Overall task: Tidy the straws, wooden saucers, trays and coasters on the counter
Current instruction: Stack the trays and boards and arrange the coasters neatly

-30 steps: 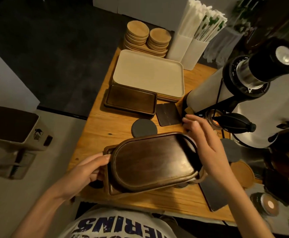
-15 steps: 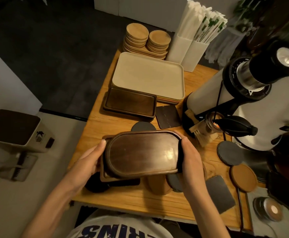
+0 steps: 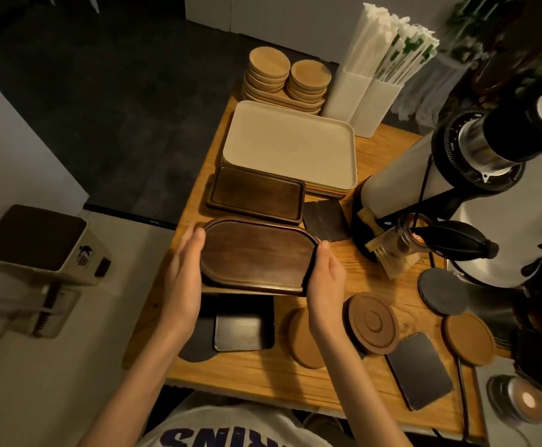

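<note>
A dark oval wooden tray [image 3: 256,253] lies on a second dark tray whose edge [image 3: 250,291] shows beneath it. My left hand [image 3: 182,279] presses its left end and my right hand [image 3: 326,279] its right end, fingers straight along the sides. The stack sits just in front of a dark rectangular tray [image 3: 256,193]. Behind that lie stacked cream trays [image 3: 290,146], two piles of wooden saucers [image 3: 269,64] and white holders of wrapped straws [image 3: 389,43]. Loose coasters lie near me: a black square [image 3: 240,327], cork rounds [image 3: 302,337], a ridged dark round [image 3: 373,322].
A coffee grinder [image 3: 476,150] with a brush [image 3: 389,256] stands at the right. More coasters lie there: grey round [image 3: 442,291], cork [image 3: 469,338], slate rectangle [image 3: 419,371], dark square [image 3: 326,219]. The wooden counter [image 3: 263,375] drops off at its left edge.
The two stacked dark trays moved away from me, up to the rectangular tray. My right hand shifted from the far rim to the right end. Coasters under the stack came into view.
</note>
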